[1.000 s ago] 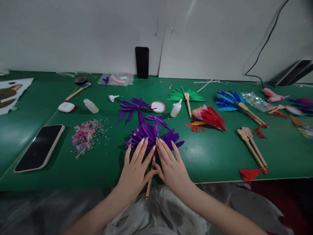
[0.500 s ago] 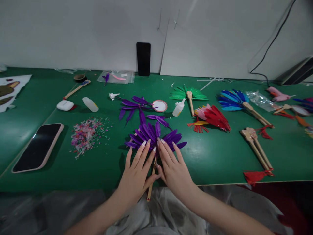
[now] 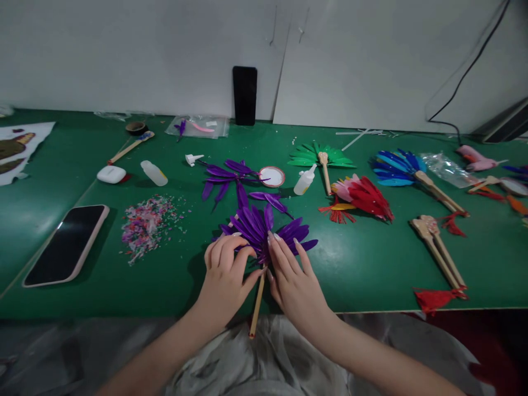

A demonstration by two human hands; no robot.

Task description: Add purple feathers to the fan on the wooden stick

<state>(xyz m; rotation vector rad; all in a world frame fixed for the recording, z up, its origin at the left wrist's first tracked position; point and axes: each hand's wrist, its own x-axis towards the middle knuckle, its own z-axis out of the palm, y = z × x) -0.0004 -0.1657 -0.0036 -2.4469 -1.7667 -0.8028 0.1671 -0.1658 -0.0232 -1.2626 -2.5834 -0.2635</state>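
Note:
A purple feather fan (image 3: 258, 223) with a wooden handle (image 3: 257, 308) lies at the table's front edge, its feathers spread away from me. My left hand (image 3: 226, 267) is curled at the left side of the feather base, thumb and fingers closed on the fan; the exact spot it grips is partly hidden. Flat along the right side of the feathers rests my right hand (image 3: 295, 275), fingers stretched out over the base. Just beyond the fan are loose purple feathers (image 3: 270, 201) and a bunch of purple feathers (image 3: 225, 175).
Behind are a round white dish (image 3: 272, 176), a glue bottle (image 3: 305, 180) and another small bottle (image 3: 154, 173). Green (image 3: 324, 157), red (image 3: 363, 198) and blue (image 3: 398, 168) feather fans lie to the right. Left are confetti bits (image 3: 146, 225) and a phone (image 3: 66, 246).
My left hand has gone from flat, stretched fingers to a curled grip at the feather base. My right hand stays flat on the feathers. The view has shifted slightly.

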